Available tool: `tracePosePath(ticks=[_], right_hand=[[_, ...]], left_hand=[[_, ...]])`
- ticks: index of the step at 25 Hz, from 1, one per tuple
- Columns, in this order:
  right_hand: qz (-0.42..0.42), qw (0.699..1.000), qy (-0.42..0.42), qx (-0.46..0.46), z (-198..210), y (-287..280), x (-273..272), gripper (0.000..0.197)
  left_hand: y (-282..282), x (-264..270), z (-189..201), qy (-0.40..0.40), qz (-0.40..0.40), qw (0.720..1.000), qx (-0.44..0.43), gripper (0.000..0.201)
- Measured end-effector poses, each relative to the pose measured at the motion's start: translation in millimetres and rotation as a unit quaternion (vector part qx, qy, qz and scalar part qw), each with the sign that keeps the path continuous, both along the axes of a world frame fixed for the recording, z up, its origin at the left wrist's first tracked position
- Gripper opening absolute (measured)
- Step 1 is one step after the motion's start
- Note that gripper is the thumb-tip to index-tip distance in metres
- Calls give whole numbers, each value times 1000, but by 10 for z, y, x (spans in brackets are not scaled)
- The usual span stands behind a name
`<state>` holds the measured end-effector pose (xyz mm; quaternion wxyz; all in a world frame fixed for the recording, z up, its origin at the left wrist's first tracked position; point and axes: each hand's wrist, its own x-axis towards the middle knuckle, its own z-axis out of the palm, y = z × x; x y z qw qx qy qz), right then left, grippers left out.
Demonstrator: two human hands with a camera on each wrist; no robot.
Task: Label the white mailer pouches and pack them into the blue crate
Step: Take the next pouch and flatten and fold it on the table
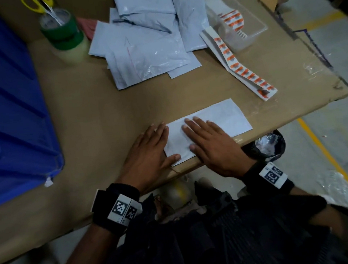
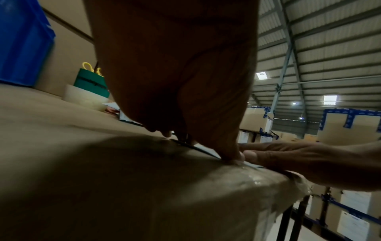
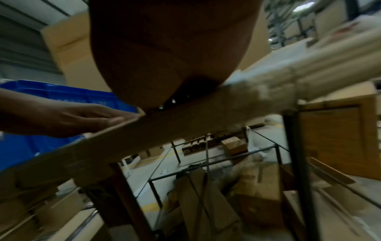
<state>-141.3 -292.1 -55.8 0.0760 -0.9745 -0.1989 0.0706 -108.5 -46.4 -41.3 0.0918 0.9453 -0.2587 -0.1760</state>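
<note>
The blue crate (image 1: 11, 115) waits at the table's (image 1: 97, 121) left, its inside cut off. Left hand (image 1: 149, 152) and right hand (image 1: 214, 147) lie flat, fingers straight, side by side on one white pouch (image 1: 226, 117) at the near edge, probably smoothing it. Any label underneath is hidden. Label strips (image 1: 245, 72) sit right.

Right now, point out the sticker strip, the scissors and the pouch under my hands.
sticker strip (image 1: 245, 68), head view, on the middle of the orange-marked strip.
scissors (image 1: 40, 5), head view, on the yellow handles.
pouch (image 1: 230, 115), head view, on its bare far end beyond the hands.
</note>
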Motion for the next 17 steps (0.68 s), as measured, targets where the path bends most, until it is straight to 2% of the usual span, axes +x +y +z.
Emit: tracePosePath(ticks=[3, 6, 8, 10, 13, 17], right_hand=[[-48, 999, 4, -12, -15, -455, 67, 60], [-62, 997, -14, -40, 149, -754, 205, 59], [-54, 998, -42, -7, 242, -492, 237, 57], [-16, 999, -21, 35, 212, -67, 141, 56], [30, 1000, 4, -6, 15, 230, -106, 57], [-70, 997, -17, -37, 65, -115, -26, 57]], left_hand=[[-7, -57, 54, -19, 0, 999, 33, 100], [-37, -72, 91, -32, 7, 999, 35, 107], [-29, -79, 105, -27, 18, 999, 32, 112], [-10, -83, 104, -34, 18, 998, 40, 114], [-14, -86, 99, -41, 13, 998, 53, 117], [-3, -66, 124, -8, 13, 998, 61, 114]])
